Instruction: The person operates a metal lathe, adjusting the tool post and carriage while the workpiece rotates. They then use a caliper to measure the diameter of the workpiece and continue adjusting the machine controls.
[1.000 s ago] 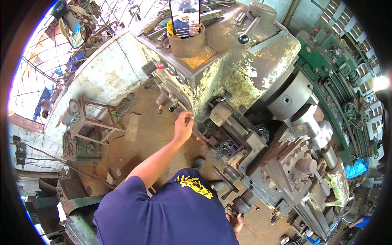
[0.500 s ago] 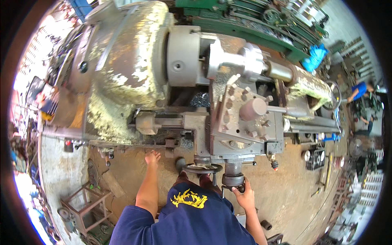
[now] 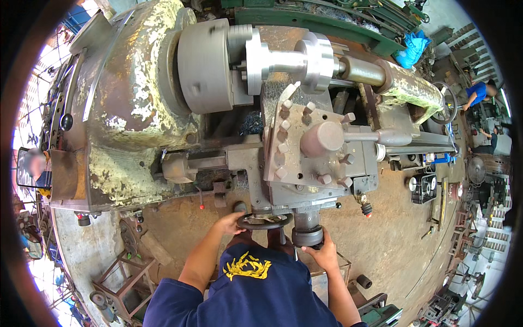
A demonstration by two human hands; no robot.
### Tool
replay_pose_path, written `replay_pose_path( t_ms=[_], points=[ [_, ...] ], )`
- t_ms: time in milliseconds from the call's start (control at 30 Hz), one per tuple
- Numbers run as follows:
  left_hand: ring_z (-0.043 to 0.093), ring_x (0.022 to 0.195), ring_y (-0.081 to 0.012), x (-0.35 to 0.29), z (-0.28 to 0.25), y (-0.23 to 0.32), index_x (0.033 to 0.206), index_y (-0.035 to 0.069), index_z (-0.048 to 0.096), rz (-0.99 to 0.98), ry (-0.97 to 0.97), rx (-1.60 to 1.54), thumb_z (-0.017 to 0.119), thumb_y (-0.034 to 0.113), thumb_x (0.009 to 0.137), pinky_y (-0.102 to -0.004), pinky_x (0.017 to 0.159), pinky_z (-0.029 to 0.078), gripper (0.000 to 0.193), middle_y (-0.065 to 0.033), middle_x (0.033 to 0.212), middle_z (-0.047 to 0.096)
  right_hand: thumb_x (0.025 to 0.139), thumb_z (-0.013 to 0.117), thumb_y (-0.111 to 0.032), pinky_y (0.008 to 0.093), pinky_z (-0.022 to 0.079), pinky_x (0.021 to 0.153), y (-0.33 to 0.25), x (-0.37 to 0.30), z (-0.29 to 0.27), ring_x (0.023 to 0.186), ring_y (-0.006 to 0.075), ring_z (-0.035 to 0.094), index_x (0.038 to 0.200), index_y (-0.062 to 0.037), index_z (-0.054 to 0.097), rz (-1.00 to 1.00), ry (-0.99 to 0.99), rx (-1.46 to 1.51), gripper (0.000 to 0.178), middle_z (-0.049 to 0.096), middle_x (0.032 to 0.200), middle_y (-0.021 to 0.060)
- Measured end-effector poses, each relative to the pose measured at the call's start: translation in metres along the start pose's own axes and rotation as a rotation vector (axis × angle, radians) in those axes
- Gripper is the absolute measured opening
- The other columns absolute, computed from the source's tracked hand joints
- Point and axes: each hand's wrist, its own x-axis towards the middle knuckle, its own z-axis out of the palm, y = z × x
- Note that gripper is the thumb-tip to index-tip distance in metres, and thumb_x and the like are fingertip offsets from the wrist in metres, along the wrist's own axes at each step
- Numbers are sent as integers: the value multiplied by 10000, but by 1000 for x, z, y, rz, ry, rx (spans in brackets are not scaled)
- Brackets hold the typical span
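Note:
My left hand (image 3: 230, 223) is closed on the left rim of the carriage handwheel (image 3: 278, 224) at the lathe's front. Its fingertips are partly hidden by the rim. My right hand (image 3: 325, 253) curls round the right side of the cross-slide crank (image 3: 308, 237), thumb below it. Above, the four-sided tool post (image 3: 310, 143) carries several bolts and a clamped cutting tool (image 3: 286, 98). Behind the tool, a shiny stepped metal workpiece (image 3: 286, 61) runs between the chuck (image 3: 204, 68), blurred as if spinning, and the tailstock (image 3: 411, 92).
A lever with a red knob (image 3: 201, 206) hangs left of the handwheel. The worn headstock (image 3: 136, 82) fills the left. A green machine (image 3: 321, 30) and a blue bag (image 3: 412, 49) stand behind. A person in blue (image 3: 478, 95) is far right. A metal frame (image 3: 122, 283) stands lower left.
My left hand has moved right, from beside the red-knobbed lever to the handwheel. The chuck now looks motion-blurred. My right hand stays at the crank, and the whole view has shifted.

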Motion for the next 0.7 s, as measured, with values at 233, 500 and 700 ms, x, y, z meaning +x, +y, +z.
replay_pose_path(
  t_ms=[233,500,700],
  points=[
    [616,742,-202,-34,145,-53,1004,89,603,497,582,-465,653,203,927,-281,521,514,146,-53,813,590,614,931,-256,429,517,965,11,11,-2,1150,358,647,1405,33,443,29,-83,116,973,654,1209,268],
    [582,605,-182,-69,147,-42,932,158,615,252,271,-446,634,461,904,-289,535,477,304,-16,725,600,581,951,-206,409,511,982,14,13,-2,1164,326,641,1424,54,415,25,-86,155,1032,651,1224,259],
    [514,563,-172,-56,169,-50,957,140,579,366,535,-412,578,376,923,-281,467,399,238,-37,770,584,575,955,-158,401,513,977,12,12,-2,1161,295,640,1416,57,420,42,-98,218,1020,653,1225,246]
  ],
)
